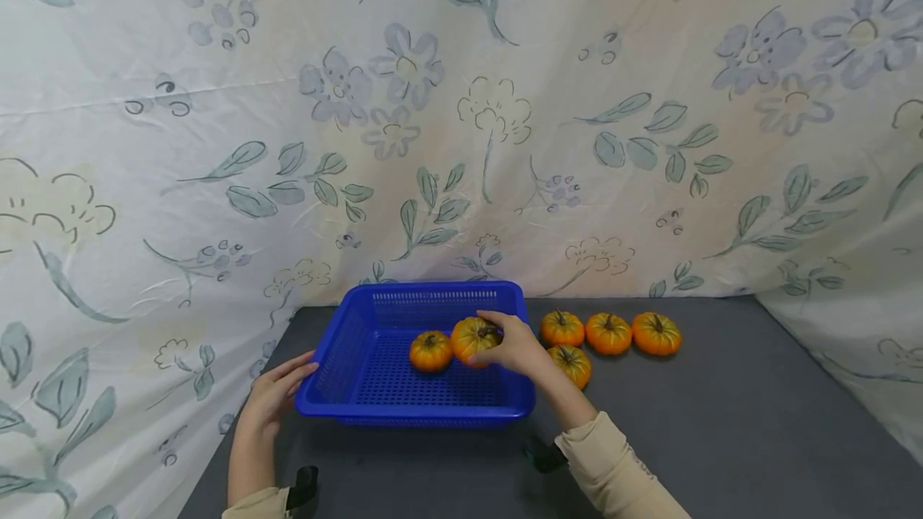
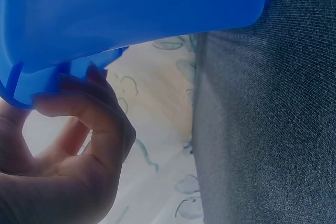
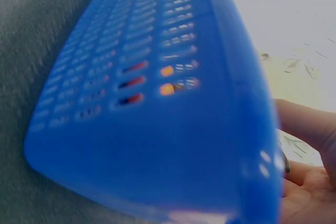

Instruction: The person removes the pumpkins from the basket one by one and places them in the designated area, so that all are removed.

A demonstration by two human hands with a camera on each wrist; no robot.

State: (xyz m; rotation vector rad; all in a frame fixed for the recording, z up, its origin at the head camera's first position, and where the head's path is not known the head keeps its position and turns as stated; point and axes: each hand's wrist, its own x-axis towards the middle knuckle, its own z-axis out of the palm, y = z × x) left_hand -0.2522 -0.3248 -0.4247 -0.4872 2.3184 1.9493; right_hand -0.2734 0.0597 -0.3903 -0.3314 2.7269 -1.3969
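A blue plastic basket [image 1: 414, 410] with slotted walls stands on the dark table. My left hand [image 1: 268, 399] grips its left rim; the left wrist view shows the fingers [image 2: 107, 124] curled at the rim of the basket [image 2: 142, 14]. Inside, one small orange pumpkin [image 1: 430, 352] sits on the basket floor. Just right of it, my right hand [image 1: 515, 343] holds a second pumpkin [image 1: 472, 338] between thumb and fingers, over the basket. In the right wrist view the basket wall [image 3: 157, 140] hides most of the right hand [image 3: 310, 182] and the pumpkin.
Several more pumpkins stand on the table right of the basket: one pumpkin [image 1: 562, 328] by the rim, a front one [image 1: 573, 367] partly behind the right wrist, and others [image 1: 609, 334] farther right. A floral cloth [image 1: 433, 142] hangs behind the dark table [image 1: 721, 423].
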